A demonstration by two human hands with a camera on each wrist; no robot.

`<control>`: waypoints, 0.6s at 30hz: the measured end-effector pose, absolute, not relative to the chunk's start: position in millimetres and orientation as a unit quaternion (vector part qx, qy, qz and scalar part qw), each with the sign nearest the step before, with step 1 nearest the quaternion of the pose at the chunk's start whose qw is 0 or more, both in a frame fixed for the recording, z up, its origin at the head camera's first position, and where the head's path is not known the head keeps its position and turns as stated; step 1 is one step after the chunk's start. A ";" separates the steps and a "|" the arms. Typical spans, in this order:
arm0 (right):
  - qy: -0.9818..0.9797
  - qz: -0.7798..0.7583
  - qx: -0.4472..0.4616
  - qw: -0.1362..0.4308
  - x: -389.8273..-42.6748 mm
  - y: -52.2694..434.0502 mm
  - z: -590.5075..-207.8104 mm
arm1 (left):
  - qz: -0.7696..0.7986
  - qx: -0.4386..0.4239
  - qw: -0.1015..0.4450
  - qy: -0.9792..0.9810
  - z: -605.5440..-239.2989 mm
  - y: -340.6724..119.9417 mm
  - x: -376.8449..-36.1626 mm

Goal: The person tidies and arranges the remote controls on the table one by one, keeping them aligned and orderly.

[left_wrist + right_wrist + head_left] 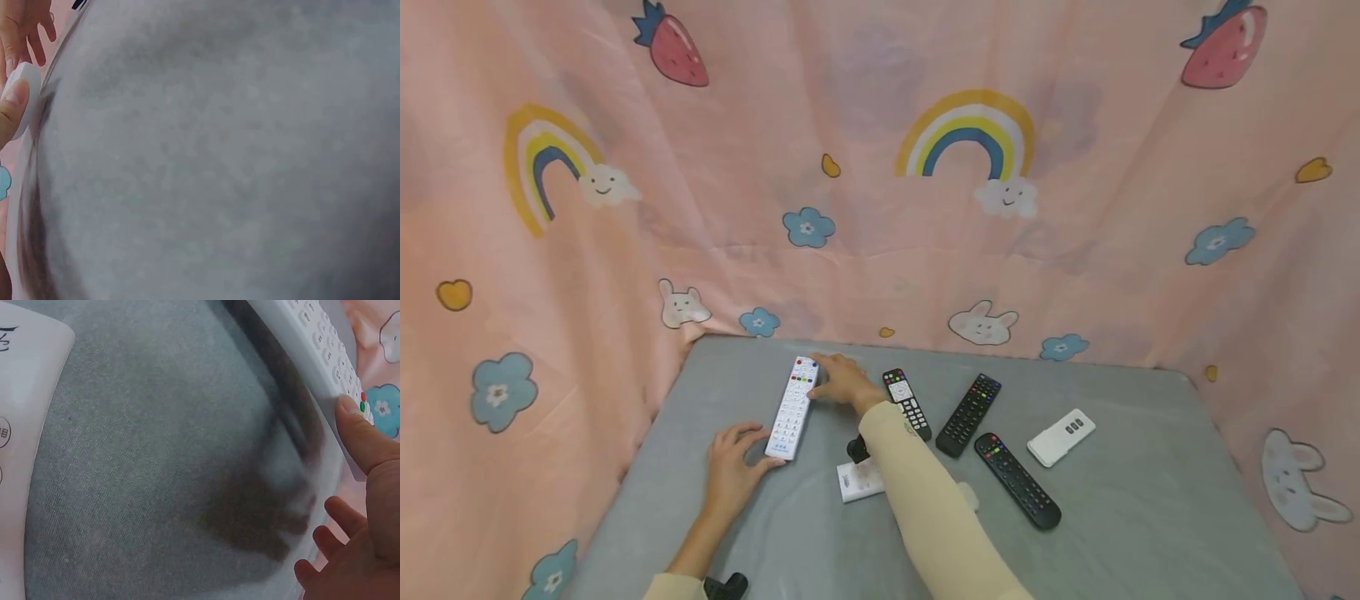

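Observation:
A long white remote control (792,408) with colored buttons near its far end is held between both hands at the left of the table. My left hand (730,467) pinches its near end, thumb at the bottom corner and fingers along the left edge. My right hand (848,383) grips the far end from the right, thumb on the side edge. In the right wrist view the remote control (312,350) is raised above its shadow, and the right hand's (369,512) other fingers hang loose below. The left wrist view catches just the end of the remote control (25,100) under a thumb.
A small white remote (859,482) lies partly hidden by the right sleeve (925,500). Right of it lie three black remotes (908,408) (967,415) (1017,482) and a white one with few buttons (1062,437). A pink patterned curtain (880,275) borders the grey table (1150,483).

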State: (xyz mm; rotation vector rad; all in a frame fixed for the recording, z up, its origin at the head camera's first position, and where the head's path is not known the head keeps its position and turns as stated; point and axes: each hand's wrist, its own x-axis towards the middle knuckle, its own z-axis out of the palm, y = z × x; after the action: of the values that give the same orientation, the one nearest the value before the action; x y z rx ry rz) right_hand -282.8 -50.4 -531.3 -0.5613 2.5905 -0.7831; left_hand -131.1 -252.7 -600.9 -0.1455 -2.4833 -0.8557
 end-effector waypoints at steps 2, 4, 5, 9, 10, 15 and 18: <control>0.921 -0.276 -0.196 0.192 -282.8 -51.7 -531.8 | -0.312 -0.051 0.255 -0.914 -602.3 -252.5 -131.2; 0.922 -0.276 -0.192 0.195 -282.6 -51.7 -532.1 | -0.311 -0.046 0.258 -0.913 -603.7 -251.5 -131.3; 0.921 -0.277 -0.190 0.196 -282.3 -51.2 -532.2 | -0.312 -0.044 0.259 -0.913 -604.1 -250.7 -131.2; 0.922 -0.279 -0.186 0.193 -282.8 -50.1 -533.8 | -0.306 -0.034 0.251 -0.917 -606.1 -248.6 -132.8; 0.922 -0.279 -0.185 0.193 -283.1 -50.2 -534.3 | -0.306 -0.033 0.247 -0.919 -606.2 -248.4 -133.2; 0.923 -0.274 -0.186 0.195 -286.2 -52.9 -538.2 | -0.311 -0.018 0.231 -0.922 -605.8 -249.1 -133.3; 0.924 -0.268 -0.187 0.197 -287.1 -54.9 -539.8 | -0.312 -0.015 0.230 -0.922 -606.5 -250.2 -132.7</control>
State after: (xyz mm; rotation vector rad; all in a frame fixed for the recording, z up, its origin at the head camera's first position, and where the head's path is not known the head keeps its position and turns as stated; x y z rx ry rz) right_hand -287.1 -54.9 -539.8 -0.5234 2.5882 -0.7508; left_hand -132.7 -250.2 -606.5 -0.0407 -2.5363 -0.8599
